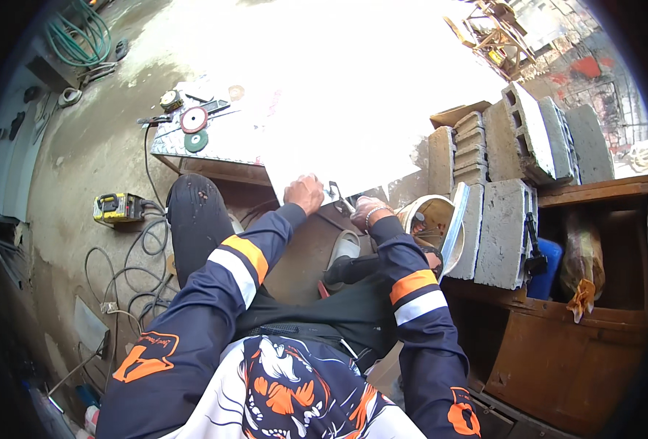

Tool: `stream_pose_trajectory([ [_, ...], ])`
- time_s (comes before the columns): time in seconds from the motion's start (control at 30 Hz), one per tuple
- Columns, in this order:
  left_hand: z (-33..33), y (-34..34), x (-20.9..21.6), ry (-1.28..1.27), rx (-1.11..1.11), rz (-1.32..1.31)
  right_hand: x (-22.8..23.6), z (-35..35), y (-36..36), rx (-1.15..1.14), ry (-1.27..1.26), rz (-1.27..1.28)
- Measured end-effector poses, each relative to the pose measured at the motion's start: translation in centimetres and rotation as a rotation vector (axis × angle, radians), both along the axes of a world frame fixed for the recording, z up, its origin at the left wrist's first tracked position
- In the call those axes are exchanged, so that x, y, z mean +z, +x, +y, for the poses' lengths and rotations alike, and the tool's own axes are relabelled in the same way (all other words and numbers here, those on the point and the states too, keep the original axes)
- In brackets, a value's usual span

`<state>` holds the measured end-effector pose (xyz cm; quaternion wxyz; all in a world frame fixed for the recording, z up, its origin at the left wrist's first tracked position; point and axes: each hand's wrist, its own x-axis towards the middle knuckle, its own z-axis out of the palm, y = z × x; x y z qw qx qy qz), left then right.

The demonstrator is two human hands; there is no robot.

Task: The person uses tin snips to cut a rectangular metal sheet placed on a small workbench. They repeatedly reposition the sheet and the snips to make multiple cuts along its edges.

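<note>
Head view, hands
Left hand [304,193]: closed into a loose fist, knuckles up, resting on the near edge of the white sheet [338,132]; what it grips, if anything, I cannot tell.
Right hand [368,212]: fingers curled, at the sheet's near corner, just beside a small dark metal tool [336,196]; whether it pinches the tool I cannot tell. A bracelet sits on the wrist.
White sheet: large, flat, strongly overexposed by sunlight; lies in front of the person, its near edge under both hands, its far left part reaching the tool-strewn plate.
Sleeves: dark blue with orange and white bands, entering from the lower edge.

Head view, left side
Checker plate [192,150]: metal, patterned, on a low support.
Red disc [194,119]: on the plate, touching a green disc [196,141] just below it.
Yellow power tool [119,208]: on the concrete floor, well apart from the hands, its black cable [145,256] looping beside the person's knee.
Green hose [83,36]: coiled, top left.

Head view, right side
Concrete blocks [503,234]: grey, stacked upright and tilted, near the right hand.
White bucket [434,223]: tipped on its side between the right hand and the blocks.
Wooden bench [565,344]: brown, lower right.
Blue container [547,267]: behind the blocks, partly hidden.
</note>
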<state>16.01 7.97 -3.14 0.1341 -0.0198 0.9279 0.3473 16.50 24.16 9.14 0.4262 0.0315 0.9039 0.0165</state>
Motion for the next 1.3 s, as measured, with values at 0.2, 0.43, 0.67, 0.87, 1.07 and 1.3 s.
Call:
stream_pose_trajectory([
  [0.2,5.7,10.2,2.2,1.592,0.41,-1.138,-3.4,0.0,2.4,-0.048,-0.011,0.227],
  [0.43,4.6,10.5,1.7,1.834,0.625,-0.993,-1.4,-5.1,3.2,-0.022,-0.075,0.276],
  [0.67,3.4,9.1,0.3,1.911,0.537,-0.867,-1.1,-7.0,2.4,0.114,-0.054,0.276],
  [0.87,2.3,9.1,0.2,1.448,0.221,-0.745,-2.9,-6.2,1.9,0.354,-0.041,0.258],
  [1.07,2.8,11.5,-1.1,1.207,0.28,-0.867,-2.8,-6.5,-0.1,0.298,-0.037,0.251],
  [1.3,2.1,10.6,0.0,1.062,0.168,-0.904,-1.8,-5.1,0.2,0.173,-0.047,0.212],
])
